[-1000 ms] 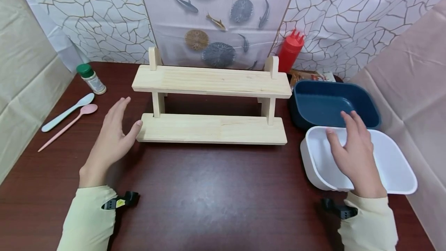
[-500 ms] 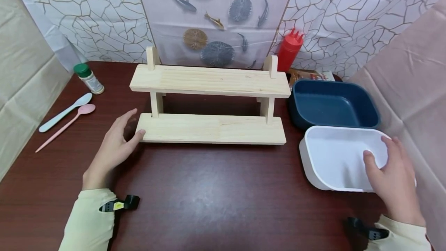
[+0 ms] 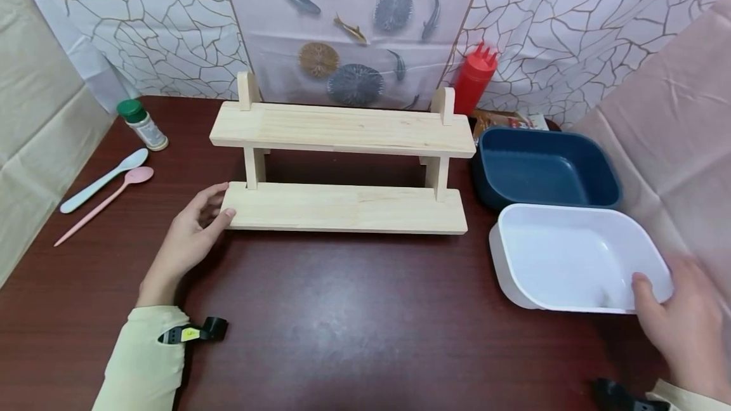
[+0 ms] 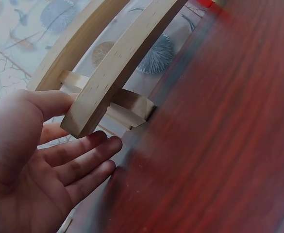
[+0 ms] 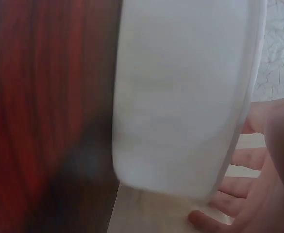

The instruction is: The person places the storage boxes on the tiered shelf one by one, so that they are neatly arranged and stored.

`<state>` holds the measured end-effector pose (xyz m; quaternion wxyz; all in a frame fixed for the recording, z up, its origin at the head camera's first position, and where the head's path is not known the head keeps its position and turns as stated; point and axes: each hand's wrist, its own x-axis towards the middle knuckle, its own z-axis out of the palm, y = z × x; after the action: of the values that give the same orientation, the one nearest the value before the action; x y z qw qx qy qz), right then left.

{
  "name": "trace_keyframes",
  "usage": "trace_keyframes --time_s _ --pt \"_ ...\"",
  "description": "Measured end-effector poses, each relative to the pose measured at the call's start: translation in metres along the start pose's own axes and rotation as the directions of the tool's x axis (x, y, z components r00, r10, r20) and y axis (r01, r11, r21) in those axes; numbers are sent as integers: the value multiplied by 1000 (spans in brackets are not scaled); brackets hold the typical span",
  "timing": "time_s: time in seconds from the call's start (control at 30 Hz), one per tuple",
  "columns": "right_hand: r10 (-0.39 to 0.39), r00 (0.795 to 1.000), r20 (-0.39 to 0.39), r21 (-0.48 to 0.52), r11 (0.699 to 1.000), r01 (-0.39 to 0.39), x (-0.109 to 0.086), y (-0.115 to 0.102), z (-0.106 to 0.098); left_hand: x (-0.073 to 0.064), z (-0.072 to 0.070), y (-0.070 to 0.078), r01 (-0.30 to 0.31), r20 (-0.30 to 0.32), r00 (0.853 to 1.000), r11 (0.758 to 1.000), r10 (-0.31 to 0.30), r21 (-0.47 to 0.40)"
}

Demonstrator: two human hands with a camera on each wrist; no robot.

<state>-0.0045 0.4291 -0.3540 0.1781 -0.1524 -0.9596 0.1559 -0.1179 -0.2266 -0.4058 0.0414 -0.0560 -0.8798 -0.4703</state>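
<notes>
A two-tier wooden shelf point(image 3: 348, 208) of pale boards stands mid-table. My left hand point(image 3: 191, 233) grips the left end of its lower board, thumb on the near corner. In the left wrist view the fingers point(image 4: 91, 162) curve beneath the board's end point(image 4: 88, 111). On the right, a white plastic tub point(image 3: 577, 259) stands before a dark blue tub point(image 3: 548, 167). My right hand point(image 3: 682, 319) holds the white tub's right end, thumb over the rim and fingers outside. In the right wrist view the fingers point(image 5: 236, 187) lie along the tub wall point(image 5: 175, 107), partly hidden behind it.
At left lie a pale blue spoon point(image 3: 105, 181) and a pink spoon point(image 3: 108, 205), near a green-capped seasoning jar point(image 3: 143, 124). Behind the shelf's right end is a red squeeze bottle point(image 3: 475, 79). A brown packet point(image 3: 502, 120) sits behind the blue tub. Cloth walls enclose the table point(image 3: 342, 322).
My right hand has moved from over the white tub to its right end. My left hand has come in to the shelf's lower left end and closed on it. Both tubs stayed in place.
</notes>
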Motion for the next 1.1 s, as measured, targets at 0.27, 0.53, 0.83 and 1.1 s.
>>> trace_keyframes --time_s 0.27,0.53,0.83,1.1 --pt "118 985 122 -26 993 -116 -5 24 -4 1 2 -3 23 4 1000 1000 -23 10" --pt "91 991 98 217 970 -111 -3 39 0 -1 2 -4 15 -8 1000 1000 -15 -5" --pt "43 994 104 460 884 -86 -9 47 7 -2 1 -5 6 -13 1000 1000 -6 -2" --pt "-30 995 97 576 817 -32 -8 55 8 -1 2 -2 26 -9 1000 1000 -26 -16"
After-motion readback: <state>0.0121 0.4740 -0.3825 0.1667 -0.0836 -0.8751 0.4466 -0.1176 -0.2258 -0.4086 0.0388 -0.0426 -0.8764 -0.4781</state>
